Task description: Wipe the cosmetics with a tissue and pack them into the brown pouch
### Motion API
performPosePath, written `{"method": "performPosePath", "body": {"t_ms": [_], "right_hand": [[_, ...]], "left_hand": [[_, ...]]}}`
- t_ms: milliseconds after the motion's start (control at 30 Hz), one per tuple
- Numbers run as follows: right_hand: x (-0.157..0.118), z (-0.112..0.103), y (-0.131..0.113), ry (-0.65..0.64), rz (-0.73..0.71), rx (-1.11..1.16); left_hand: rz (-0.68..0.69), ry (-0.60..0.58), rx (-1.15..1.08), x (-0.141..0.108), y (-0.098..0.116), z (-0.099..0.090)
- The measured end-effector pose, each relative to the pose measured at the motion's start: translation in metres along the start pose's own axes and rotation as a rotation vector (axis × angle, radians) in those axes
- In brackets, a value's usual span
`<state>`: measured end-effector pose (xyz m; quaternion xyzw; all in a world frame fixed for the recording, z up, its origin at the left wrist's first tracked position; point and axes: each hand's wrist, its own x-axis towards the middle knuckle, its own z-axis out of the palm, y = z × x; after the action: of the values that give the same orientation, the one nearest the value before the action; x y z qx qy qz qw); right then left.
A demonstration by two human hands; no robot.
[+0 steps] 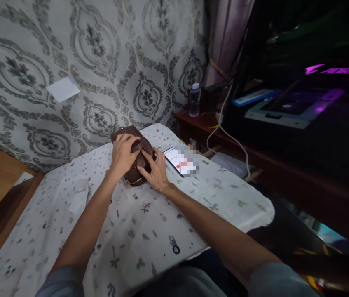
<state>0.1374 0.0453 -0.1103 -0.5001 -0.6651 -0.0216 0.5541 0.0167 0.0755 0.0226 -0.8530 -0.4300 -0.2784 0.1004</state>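
Observation:
A dark brown leather bag (135, 176) with a strap and metal fittings lies on the patterned white cloth, near the wall. My left hand (124, 152) rests over its upper left part, fingers curled round the brown strap near the bag's middle. On the bag's right side is my right hand (156, 169), its thumb and fingers spread against the leather, with nothing lifted between them. Just right of that hand lies a phone (177, 161) with a lit screen, partly pixelated.
Behind the cloth-covered surface (149, 214) stands a patterned wall with a white card (63, 89). A clear bottle (194, 101) stands on a reddish table at the right, near a white cable (239, 144) and a dark glass computer case (300, 136).

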Motion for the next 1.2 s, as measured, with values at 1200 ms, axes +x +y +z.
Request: {"method": "performPosePath", "body": {"t_ms": [1200], "right_hand": [[-0.011, -0.011, 0.007, 0.013, 0.058, 0.207]], "left_hand": [[-0.298, 0.08, -0.137, 0.011, -0.012, 0.023]]}}
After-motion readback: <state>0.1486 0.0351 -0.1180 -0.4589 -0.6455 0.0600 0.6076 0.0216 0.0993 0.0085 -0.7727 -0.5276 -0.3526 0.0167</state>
